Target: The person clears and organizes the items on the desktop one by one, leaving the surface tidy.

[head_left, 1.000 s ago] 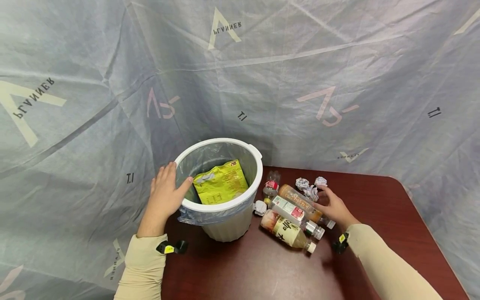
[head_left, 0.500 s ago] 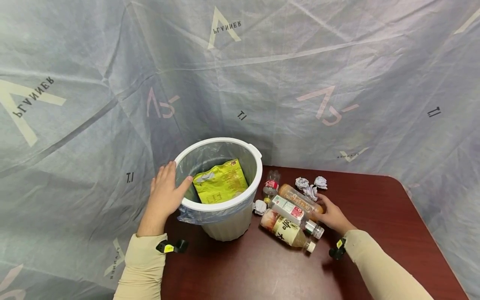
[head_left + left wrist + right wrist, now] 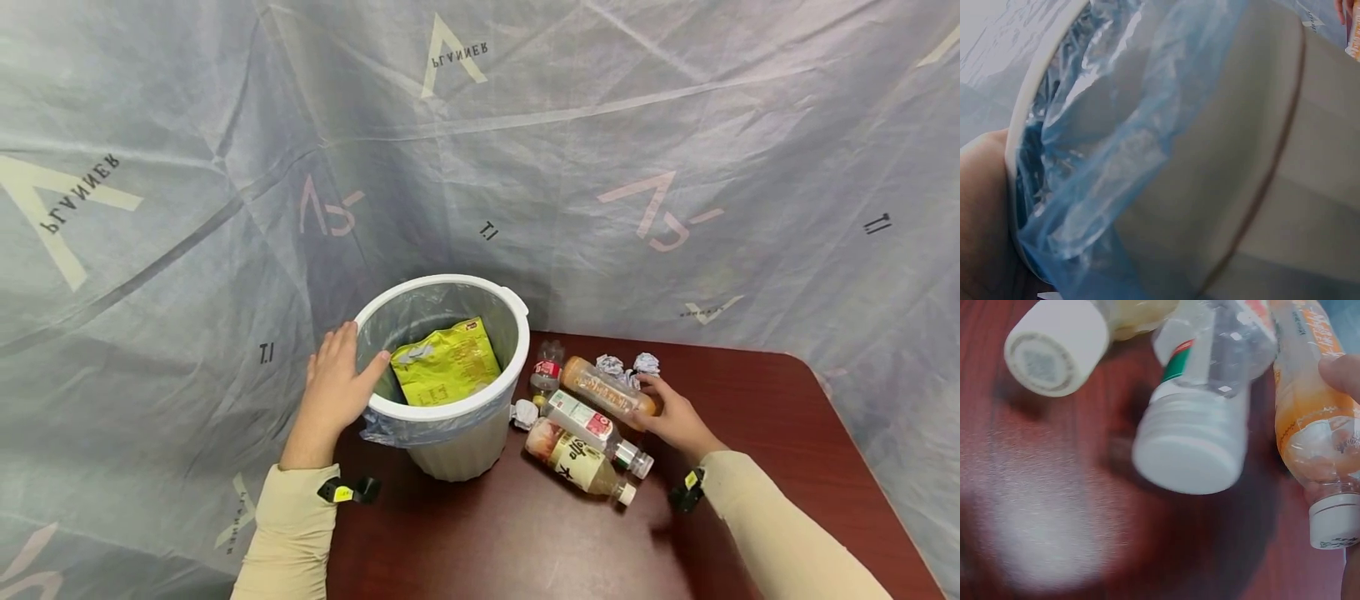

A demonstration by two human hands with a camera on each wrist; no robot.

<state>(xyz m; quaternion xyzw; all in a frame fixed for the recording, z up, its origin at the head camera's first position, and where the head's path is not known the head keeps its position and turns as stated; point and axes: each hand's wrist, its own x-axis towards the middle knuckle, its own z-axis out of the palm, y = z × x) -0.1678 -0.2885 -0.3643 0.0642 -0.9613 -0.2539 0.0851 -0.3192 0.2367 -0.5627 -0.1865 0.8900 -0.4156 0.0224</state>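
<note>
My left hand point(image 3: 335, 387) rests at the left side of the white bin rim point(image 3: 517, 358), fingers extended along it and thumb reaching over its edge. A yellow snack packet point(image 3: 447, 364) lies inside the bin, which has a translucent blue liner point(image 3: 1129, 150). My right hand point(image 3: 675, 421) grips an orange-labelled plastic bottle point(image 3: 606, 390) around its capped end; in the right wrist view its white cap point(image 3: 1335, 520) points down. Beside it lie a clear bottle point(image 3: 592, 425) with a white-and-red label and a bottle of brownish drink point(image 3: 576, 460).
A small red-labelled bottle point(image 3: 547, 372) lies by the bin. One crumpled paper ball point(image 3: 523, 414) is at the bin's base, and several more point(image 3: 647, 363) lie behind the orange bottle. The dark red table point(image 3: 480, 542) meets a grey hanging sheet point(image 3: 600, 275) at the back.
My right hand has closed around the orange-labelled bottle and shifted it slightly back, away from the clear bottle; it now overlaps the paper balls. My left hand stays at the bin rim.
</note>
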